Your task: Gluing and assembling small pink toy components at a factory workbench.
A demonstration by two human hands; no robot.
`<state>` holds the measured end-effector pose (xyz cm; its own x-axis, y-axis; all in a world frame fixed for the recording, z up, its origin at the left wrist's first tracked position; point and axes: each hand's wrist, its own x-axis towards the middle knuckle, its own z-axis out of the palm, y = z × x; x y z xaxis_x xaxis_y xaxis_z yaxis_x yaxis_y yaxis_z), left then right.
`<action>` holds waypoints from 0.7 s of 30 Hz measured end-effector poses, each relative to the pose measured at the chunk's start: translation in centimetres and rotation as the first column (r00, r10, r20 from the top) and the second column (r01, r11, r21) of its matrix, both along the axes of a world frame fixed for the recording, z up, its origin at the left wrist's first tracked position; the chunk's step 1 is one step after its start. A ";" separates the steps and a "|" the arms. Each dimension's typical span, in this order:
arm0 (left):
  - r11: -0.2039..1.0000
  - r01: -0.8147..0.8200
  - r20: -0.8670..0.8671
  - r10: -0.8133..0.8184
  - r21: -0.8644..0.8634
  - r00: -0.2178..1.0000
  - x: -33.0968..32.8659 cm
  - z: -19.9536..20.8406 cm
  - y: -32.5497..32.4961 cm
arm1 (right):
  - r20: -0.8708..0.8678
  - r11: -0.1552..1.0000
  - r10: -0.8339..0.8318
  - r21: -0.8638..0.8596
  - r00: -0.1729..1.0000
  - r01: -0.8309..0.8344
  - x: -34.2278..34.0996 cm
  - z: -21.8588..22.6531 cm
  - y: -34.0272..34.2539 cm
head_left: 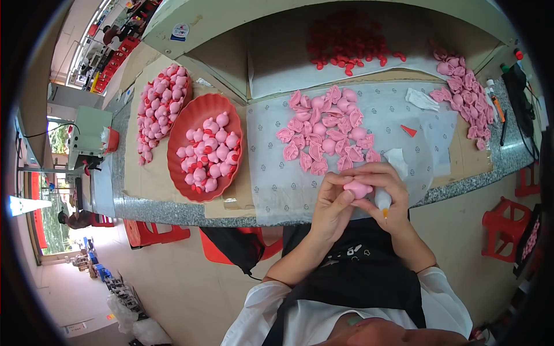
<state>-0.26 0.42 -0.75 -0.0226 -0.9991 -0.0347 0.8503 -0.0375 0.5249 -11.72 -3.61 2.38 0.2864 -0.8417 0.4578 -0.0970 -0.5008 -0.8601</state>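
My left hand (332,209) is closed with its thumb and fingers around a small, smooth pink toy piece (359,190), just past the table's near edge. My right hand (396,193) meets it from the other side, its fingertips on the same piece. Tucked in the right palm is a small whitish dispenser bottle (382,199) with an orange tip pointing towards me. Beyond both hands lies a loose spread of pink parts (329,130), some round and some ruffled or hollow, on white printed paper (271,190).
Left of the paper, a red scalloped tray (190,195) holds pink-and-red pieces, beside another heaped container (161,104). Red pieces (349,43) lie under the shelf (208,29). More pink parts (470,106), crumpled tissue (422,99) and a red cone-shaped bit (408,131) lie to the right.
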 end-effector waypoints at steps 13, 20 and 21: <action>0.995 0.028 -0.096 -0.018 0.099 0.995 -0.2 -1.3 -0.9 | 0.037 1.000 -0.010 0.030 0.999 0.009 -0.2 -1.6 -0.6; 0.998 0.010 -0.114 -0.002 0.067 0.993 0.2 -1.1 -0.5 | 0.001 0.999 0.027 0.046 1.000 -0.027 -0.5 -1.6 -0.1; 0.997 0.026 -0.031 -0.024 0.074 0.999 0.1 -0.6 -0.6 | -0.027 0.997 0.011 0.081 1.000 -0.009 -0.5 -1.5 0.0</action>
<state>-0.13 -0.14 -1.34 -0.0500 -0.9929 -0.1078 0.8638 -0.0971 0.4943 -12.21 -3.56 0.90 0.3062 -0.8727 0.3804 -0.1163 -0.4309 -0.8949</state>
